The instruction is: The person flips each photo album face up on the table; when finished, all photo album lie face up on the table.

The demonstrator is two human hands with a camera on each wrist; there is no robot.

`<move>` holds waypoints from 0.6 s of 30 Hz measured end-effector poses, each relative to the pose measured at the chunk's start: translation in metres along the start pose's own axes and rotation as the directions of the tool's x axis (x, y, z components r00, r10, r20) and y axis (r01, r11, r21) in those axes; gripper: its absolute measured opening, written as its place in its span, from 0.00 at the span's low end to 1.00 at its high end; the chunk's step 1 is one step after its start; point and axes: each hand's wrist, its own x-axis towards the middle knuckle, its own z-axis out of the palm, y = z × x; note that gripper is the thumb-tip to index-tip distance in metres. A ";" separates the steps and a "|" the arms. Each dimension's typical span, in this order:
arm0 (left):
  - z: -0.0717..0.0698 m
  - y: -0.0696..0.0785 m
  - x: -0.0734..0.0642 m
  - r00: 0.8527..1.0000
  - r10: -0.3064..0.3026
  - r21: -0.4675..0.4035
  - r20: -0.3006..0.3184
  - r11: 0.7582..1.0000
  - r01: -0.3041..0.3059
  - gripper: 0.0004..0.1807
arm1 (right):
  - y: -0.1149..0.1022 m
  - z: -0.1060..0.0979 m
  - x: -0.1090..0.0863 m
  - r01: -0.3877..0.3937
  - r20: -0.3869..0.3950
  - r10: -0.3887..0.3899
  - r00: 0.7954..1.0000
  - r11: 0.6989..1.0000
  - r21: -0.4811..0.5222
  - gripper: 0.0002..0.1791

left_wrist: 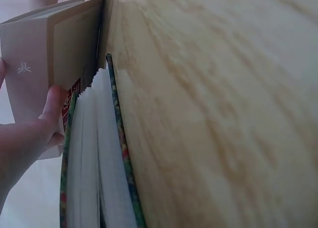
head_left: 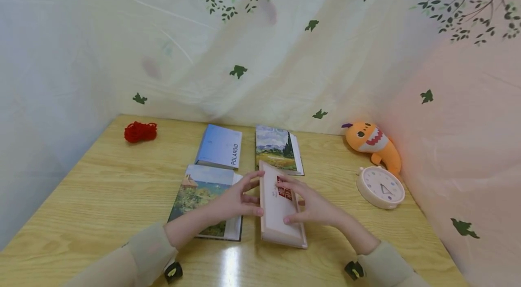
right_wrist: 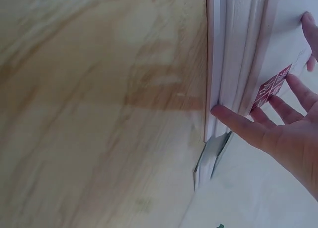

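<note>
A pale pink book (head_left: pixel 273 221) with a red label (right_wrist: pixel 271 89) stands tilted between the hands, its spine side raised. Along the spine, the left hand (head_left: pixel 234 201) grips it with fingertips and thumb spaced apart. Spread over its cover is the right hand (head_left: pixel 314 205), thumb and several fingers touching the surface. In the right wrist view, one finger of that hand reaches to the page edge. Beneath the left forearm lies a book with a seaside painting (head_left: pixel 203 187); its page edges (left_wrist: pixel 94 153) show in the left wrist view.
Behind lie a blue POLAROID book (head_left: pixel 219 144) and a landscape-painting book (head_left: pixel 274 142). Red yarn (head_left: pixel 140 132) sits at the far left of the wooden table (head_left: pixel 101 201). An orange shark plush (head_left: pixel 376 142) and a round pink clock (head_left: pixel 380 187) stand at right. Printed cloth (head_left: pixel 268 52) hangs behind.
</note>
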 end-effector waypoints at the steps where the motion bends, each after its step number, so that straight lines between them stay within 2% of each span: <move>1: 0.000 -0.001 0.000 1.000 -0.004 0.002 -0.001 1.000 0.004 0.51 | 0.001 0.000 0.000 0.001 0.000 -0.001 1.000 1.000 -0.009 0.44; 5: 0.003 -0.005 0.002 0.999 -0.026 0.013 -0.026 1.000 0.026 0.53 | 0.005 -0.001 -0.002 0.000 -0.002 0.000 1.000 0.999 -0.048 0.43; 13: 0.012 -0.011 0.008 0.992 -0.087 -0.002 -0.086 0.996 0.087 0.53 | 0.007 -0.002 -0.003 0.013 -0.020 -0.018 1.000 0.980 -0.200 0.41; 18: 0.012 -0.014 0.013 0.988 -0.115 -0.013 -0.102 0.993 0.114 0.54 | 0.010 -0.003 -0.002 -0.019 0.001 0.020 1.000 0.976 -0.218 0.40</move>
